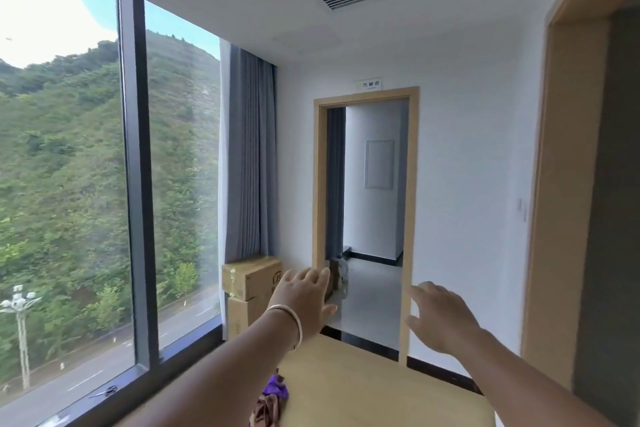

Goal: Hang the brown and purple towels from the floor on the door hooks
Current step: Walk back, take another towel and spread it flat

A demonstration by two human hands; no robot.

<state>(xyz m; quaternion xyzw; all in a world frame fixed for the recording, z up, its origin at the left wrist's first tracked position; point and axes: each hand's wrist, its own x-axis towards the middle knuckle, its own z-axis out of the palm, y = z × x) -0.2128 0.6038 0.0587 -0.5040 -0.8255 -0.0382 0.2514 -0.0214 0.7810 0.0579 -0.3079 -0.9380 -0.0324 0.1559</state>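
Both up in the air, left hand (304, 298) and right hand (440, 315), fingers spread loose, holding nothing. Purple towel (277, 388) and brown towel (266, 409) bunched together down low, just beside the left forearm.

Your left arm (221, 367) hides most of the purple towel (277, 390) and brown towel (266, 409), the latter cut off by the bottom edge.

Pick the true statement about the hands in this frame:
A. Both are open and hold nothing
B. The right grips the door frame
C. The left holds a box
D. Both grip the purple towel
A: the left hand and right hand reach forward with relaxed fingers, empty.
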